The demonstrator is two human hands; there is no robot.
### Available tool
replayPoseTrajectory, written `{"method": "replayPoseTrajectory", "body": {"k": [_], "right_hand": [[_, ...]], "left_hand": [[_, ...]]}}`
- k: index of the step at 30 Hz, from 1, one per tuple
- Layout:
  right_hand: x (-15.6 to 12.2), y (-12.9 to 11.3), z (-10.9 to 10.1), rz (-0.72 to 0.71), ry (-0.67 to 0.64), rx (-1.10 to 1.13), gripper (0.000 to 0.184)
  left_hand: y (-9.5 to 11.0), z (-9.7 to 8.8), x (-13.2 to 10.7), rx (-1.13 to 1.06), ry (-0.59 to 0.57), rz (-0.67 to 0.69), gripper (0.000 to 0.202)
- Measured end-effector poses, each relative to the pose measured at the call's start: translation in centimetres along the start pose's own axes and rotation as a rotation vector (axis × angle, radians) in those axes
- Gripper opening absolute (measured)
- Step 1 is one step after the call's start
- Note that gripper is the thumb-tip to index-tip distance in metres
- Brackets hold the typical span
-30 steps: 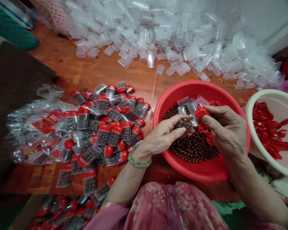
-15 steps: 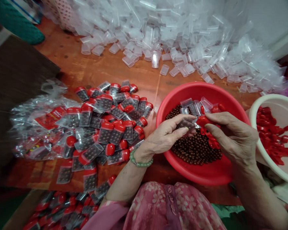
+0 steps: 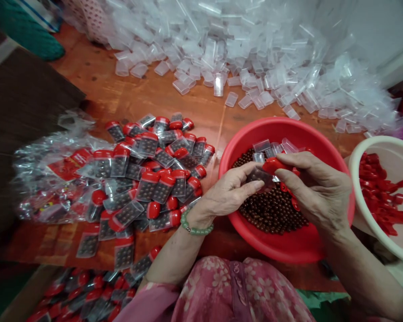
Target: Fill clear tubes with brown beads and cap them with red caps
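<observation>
My left hand [image 3: 230, 193] pinches a small clear container [image 3: 261, 175] filled with dark brown beads, held over the red basin [image 3: 278, 243]. My right hand [image 3: 314, 190] grips a red cap [image 3: 272, 165] at the container's open end, with a few more red caps tucked under its fingers. The basin holds a heap of brown beads [image 3: 270, 210] and several empty clear containers [image 3: 267, 147] at its far side.
A pile of filled red-capped containers [image 3: 147, 174] lies left on the orange table, more in a box at bottom left [image 3: 83, 295]. A large heap of empty clear containers [image 3: 255, 53] covers the back. A cream bowl of red caps [image 3: 386, 192] stands right.
The right hand has brought the red cap up and left onto the container's end. The left hand stays almost still.
</observation>
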State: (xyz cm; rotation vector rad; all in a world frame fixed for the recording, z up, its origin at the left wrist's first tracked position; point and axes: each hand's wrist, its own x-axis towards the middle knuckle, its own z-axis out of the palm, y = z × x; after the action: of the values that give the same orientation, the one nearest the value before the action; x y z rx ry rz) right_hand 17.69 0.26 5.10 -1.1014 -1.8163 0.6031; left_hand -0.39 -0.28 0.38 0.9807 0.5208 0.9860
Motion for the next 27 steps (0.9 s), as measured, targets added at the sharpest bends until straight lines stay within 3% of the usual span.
{"method": "replayPoseTrajectory", "body": {"k": [4, 8, 15, 19, 21, 24, 27], "right_hand": [[0.1, 0.2, 1.0, -0.03, 0.001, 0.027, 0.026], [-0.2, 0.5, 1.0, 0.014, 0.039, 0.058, 0.024], [-0.3, 0.7, 1.1, 0.125, 0.005, 0.132, 0.019], [-0.7, 1.0, 1.3, -0.002, 0.062, 0.064, 0.017], [-0.8, 1.3, 1.2, -0.1, 0.017, 0.02, 0.018], [-1.0, 1.8, 1.0, -0.276, -0.108, -0.108, 0.047], [-1.0, 1.7, 1.3, -0.428, -0.147, -0.354, 0.077]], "left_hand": [[0.0, 0.2, 0.1, 0.046, 0.011, -0.019, 0.034], [0.3, 0.5, 0.0, 0.058, -0.003, -0.07, 0.036], [0.1, 0.5, 0.0, 0.2, -0.006, -0.024, 0.034], [0.2, 0.4, -0.1, 0.1, -0.024, -0.024, 0.033], [0.4, 0.3, -0.1, 0.019, -0.02, -0.045, 0.034], [0.5, 0.2, -0.1, -0.088, 0.011, -0.105, 0.041], [0.4, 0.4, 0.0, -0.183, 0.035, -0.147, 0.047]]}}
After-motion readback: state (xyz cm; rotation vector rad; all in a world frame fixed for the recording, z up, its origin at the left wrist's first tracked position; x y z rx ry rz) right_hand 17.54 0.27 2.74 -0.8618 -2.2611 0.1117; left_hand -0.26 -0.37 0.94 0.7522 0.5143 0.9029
